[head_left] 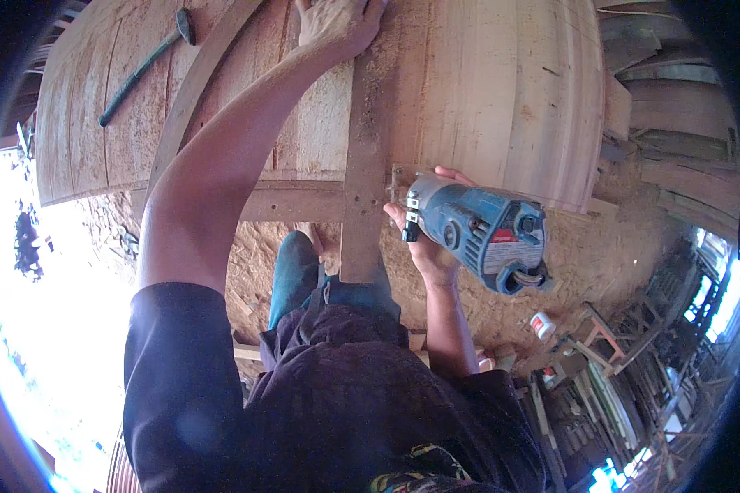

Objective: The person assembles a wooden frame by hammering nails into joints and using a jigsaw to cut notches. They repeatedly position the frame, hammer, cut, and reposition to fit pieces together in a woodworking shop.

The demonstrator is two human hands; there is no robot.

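Left hand (337,25) lies flat, fingers spread, on the wood panel (485,82), gripping nothing; fingertips cut off by top edge. Right hand (423,238) wraps around the blue power tool (481,234) from below, holding it at the panel's lower edge, just beside a rough upright batten (364,164). Tool body is smooth plastic w/ a grey label end; its working end is hidden behind the wood. Panel is pale, planed boards, curved by the lens. A hammer (144,66) w/ green handle rests on the panel, well apart, upper left. Sawdust floor (600,255) below; timber clutter at lower right is too small to make out.
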